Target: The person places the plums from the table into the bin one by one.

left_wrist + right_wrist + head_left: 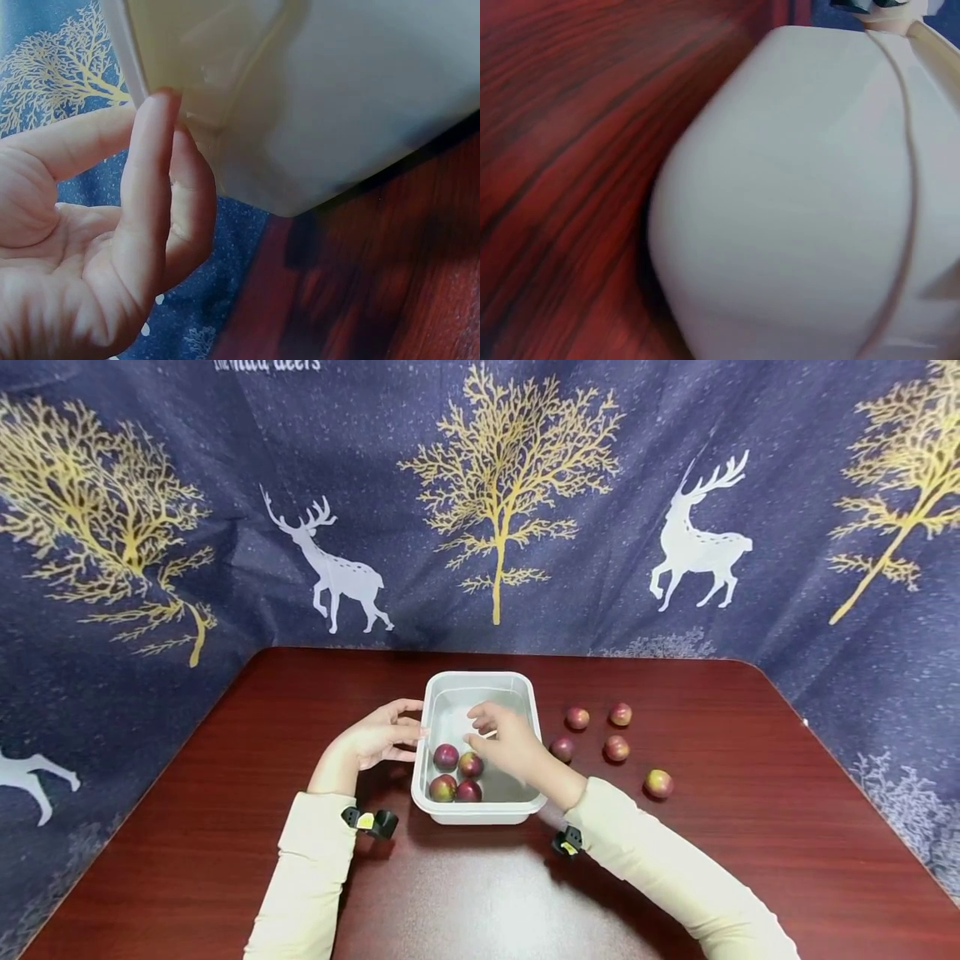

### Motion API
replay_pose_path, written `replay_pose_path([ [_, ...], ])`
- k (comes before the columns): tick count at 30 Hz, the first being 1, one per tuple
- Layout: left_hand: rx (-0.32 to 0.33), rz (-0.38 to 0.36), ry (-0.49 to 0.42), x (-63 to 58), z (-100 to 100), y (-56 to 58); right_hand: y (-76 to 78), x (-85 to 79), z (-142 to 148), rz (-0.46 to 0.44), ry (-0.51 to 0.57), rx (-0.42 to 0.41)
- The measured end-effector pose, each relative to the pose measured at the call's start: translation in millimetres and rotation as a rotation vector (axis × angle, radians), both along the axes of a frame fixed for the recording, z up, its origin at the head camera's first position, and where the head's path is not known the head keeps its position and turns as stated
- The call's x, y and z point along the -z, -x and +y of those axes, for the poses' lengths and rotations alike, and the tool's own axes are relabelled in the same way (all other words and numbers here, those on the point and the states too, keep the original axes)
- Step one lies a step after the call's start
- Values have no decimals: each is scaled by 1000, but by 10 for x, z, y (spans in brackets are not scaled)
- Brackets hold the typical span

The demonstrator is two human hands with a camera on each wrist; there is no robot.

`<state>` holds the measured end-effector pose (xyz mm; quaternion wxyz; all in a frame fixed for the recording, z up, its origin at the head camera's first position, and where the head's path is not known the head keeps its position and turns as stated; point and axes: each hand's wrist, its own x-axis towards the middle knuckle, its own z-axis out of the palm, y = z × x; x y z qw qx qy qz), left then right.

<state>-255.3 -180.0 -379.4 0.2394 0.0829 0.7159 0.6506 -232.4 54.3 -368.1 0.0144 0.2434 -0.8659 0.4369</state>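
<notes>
A white rectangular container (480,817) stands on the table with several red-and-green plums (443,788) in its near left part. At its left side is my left hand (386,733). In the left wrist view, the bent fingers (146,187) touch the outer wall just under the rim, and the thumb reaches the rim's edge. My right hand (510,743) is over the container's inside, its fingers loosely bent and apart from the thumb. No plum shows between them. Mostly the container's outer wall (780,180) fills the right wrist view.
Right of the container, several loose plums (617,748) lie on the dark red wooden table (750,827). One plum (562,748) sits close to the container's right wall, beside my right forearm. Behind the table hangs a blue cloth (570,610) printed with deer and trees.
</notes>
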Motion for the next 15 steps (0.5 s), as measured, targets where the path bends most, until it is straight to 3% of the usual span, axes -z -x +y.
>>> replay_pose_path([
  [10, 73, 45, -73, 21, -50, -17, 34, -105, 116, -21, 198, 53],
  [15, 37, 23, -25, 17, -30, -2, -3, -203, 198, -33, 284, 63],
])
